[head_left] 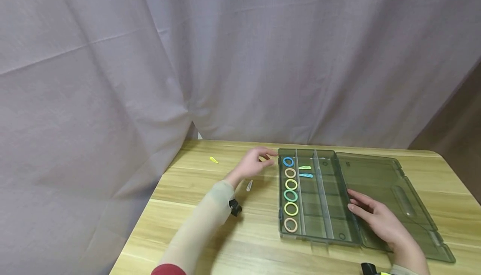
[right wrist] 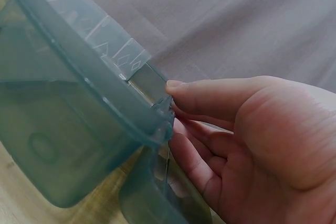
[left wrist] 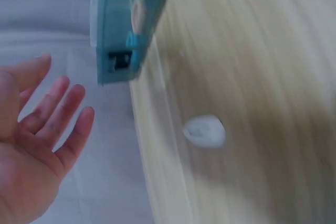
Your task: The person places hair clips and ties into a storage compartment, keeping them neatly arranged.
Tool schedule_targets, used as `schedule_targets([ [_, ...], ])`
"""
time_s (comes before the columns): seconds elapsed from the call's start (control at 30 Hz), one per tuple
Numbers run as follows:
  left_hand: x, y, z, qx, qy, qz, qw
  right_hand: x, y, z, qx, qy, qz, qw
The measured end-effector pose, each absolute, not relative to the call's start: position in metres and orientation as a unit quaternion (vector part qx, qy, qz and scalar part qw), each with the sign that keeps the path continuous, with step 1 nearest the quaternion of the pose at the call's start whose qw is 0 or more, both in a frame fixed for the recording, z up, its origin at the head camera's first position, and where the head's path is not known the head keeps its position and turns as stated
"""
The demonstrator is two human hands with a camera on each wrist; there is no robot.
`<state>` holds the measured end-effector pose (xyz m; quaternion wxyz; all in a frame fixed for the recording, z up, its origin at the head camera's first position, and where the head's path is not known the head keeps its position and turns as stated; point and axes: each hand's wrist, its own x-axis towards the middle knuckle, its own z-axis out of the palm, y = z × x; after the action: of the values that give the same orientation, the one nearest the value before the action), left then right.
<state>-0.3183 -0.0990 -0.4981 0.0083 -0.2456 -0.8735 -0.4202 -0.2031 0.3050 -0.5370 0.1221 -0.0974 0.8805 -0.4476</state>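
A see-through dark green storage box lies opened out flat on the table. Its left column holds several hair ties, among them a blue hair tie and a green hair tie. A light green hair clip and a blue hair clip lie in the middle column. My left hand is beside the box's far left corner, holding nothing, fingers loosely bent. With thumb and fingers, my right hand pinches the box's hinge edge. A white hair clip lies on the table near my left wrist.
The box's lid is spread out to the right on the wooden table. Farther left lies a yellow hair clip. A grey curtain hangs behind the table's back edge.
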Motion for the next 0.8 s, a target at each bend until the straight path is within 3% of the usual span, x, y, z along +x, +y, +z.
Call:
schedule_targets([
  [0.2,-0.311,-0.128,-0.506,-0.235,-0.897,-0.375,-0.013,-0.205,0.306,-0.538,-0.096,0.886,-0.437,0.122],
  [0.5,-0.298,-0.151,-0.518,-0.309,-0.920,-0.221,-0.099,-0.203,0.308,-0.539,-0.091,0.885,-0.439,0.125],
  [0.8,-0.302,-0.150,-0.510,-0.361,-0.914,-0.150,-0.109,-0.202,0.308,-0.539,-0.097,0.882,-0.447,0.118],
])
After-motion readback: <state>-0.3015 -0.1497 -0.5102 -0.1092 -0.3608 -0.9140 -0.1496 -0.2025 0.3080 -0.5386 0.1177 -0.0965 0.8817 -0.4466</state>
